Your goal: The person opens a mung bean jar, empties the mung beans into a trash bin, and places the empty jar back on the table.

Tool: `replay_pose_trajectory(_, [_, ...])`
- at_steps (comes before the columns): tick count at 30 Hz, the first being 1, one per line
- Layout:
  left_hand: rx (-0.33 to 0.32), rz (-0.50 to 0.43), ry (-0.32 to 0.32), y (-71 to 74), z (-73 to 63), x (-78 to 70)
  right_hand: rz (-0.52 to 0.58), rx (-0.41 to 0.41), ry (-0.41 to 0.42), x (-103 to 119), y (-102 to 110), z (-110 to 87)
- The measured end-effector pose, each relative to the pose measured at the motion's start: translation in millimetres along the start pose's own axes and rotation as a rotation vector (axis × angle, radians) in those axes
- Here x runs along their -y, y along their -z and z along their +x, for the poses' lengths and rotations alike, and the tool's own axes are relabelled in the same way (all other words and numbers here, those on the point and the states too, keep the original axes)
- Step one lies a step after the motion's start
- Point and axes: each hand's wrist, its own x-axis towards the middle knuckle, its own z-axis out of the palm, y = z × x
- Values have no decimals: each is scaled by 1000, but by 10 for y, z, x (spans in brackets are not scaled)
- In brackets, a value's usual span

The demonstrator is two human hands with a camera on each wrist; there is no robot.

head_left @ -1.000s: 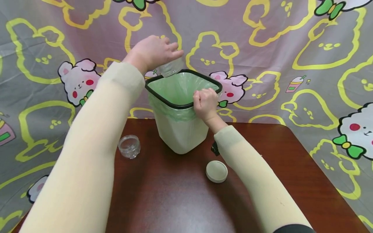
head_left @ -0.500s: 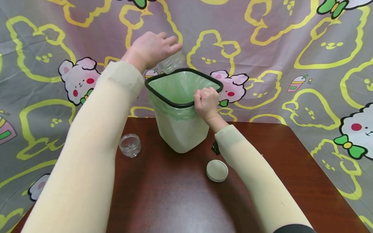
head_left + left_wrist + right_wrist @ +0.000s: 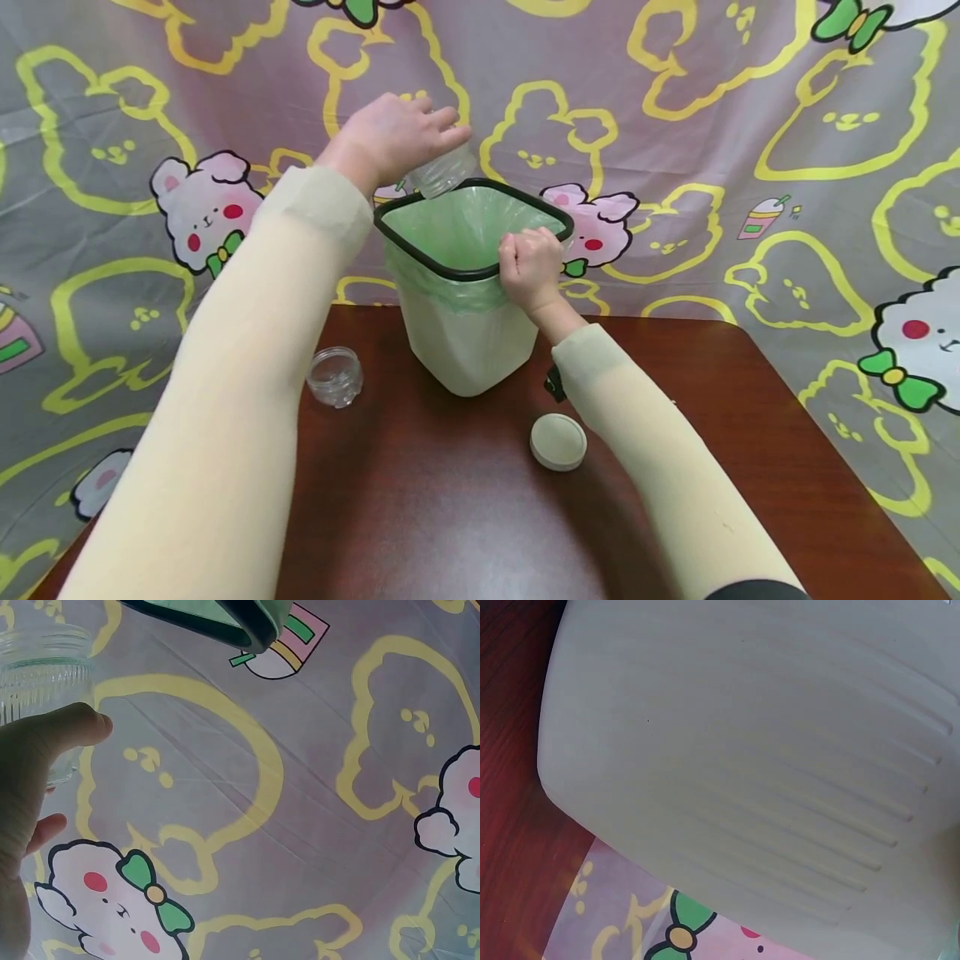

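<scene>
My left hand (image 3: 401, 137) grips a clear ribbed jar (image 3: 444, 173), thumb and fingers round its side. The jar is tilted with its mouth downward at the far left of a trash can's (image 3: 468, 342) black rim. In the left wrist view, the jar (image 3: 46, 682) shows see-through walls and a threaded neck. My right hand (image 3: 531, 265) has its fingers curled over the can's near right rim, which is lined with a green bag (image 3: 480, 221). Only the can's pale ribbed wall (image 3: 727, 757) fills most of the right wrist view.
A clear round container (image 3: 335, 377) stands on the brown table (image 3: 442, 492) left of the can. A cream round lid (image 3: 558, 442) lies to the front right, with a small black object (image 3: 553, 382) behind it. A cartoon-print curtain (image 3: 675, 150) hangs behind.
My left hand with the jar rises slightly, then comes back down to nearly its earlier height. The right hand stays on the rim, and the can stands where it was.
</scene>
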Motion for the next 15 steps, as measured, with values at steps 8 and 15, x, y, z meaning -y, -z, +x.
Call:
replay_pose_trajectory(8, [5,-21,31,20,-43,37,-2,-16,18,-16,-21,6])
replay_pose_trajectory(15, [-43,-124,124,50,-77,58,4,-9,7,-14,-29,2])
